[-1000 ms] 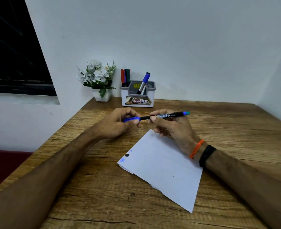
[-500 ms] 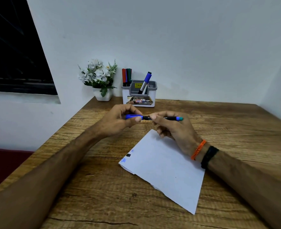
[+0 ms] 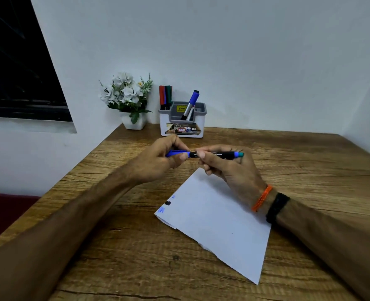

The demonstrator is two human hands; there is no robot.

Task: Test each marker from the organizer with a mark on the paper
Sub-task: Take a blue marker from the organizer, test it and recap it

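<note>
1. Since the earlier frame the blue cap [image 3: 176, 153] is brought up against the black barrelled marker [image 3: 217, 154]; a gap with an exposed tip is seen a second ago, and cap and barrel now meet end to end.
2. The marker is held level above the brown wood-grain table [image 3: 299, 161], just beyond the far corner of the white paper sheet [image 3: 218, 222], not touching it.
3. Left hand [image 3: 158, 161]: fingers and thumb are curled round the blue cap, which is pinched at the marker's left end.
4. Right hand [image 3: 227, 168]: the barrel is pinched between thumb and fingers near its middle; the blue-and-teal rear end [image 3: 238, 154] sticks out to the right.
5. An orange cord bracelet [image 3: 262, 198] and a black band [image 3: 276, 207] are worn on the right wrist.
6. The paper lies angled on the table under the right wrist; a small blue mark, a black mark [image 3: 168, 203] and another blue mark [image 3: 161, 210] are seen near its left corner.
7. The white-and-grey plastic organizer [image 3: 182, 127] stands at the back edge of the table against the wall.
8. Red, blue and green markers [image 3: 165, 96] stand upright in its left compartment; a blue-capped marker [image 3: 190, 105] leans in the middle compartment.
9. A white pot of white artificial flowers [image 3: 127, 98] stands just beside the organizer, to its left.
</note>
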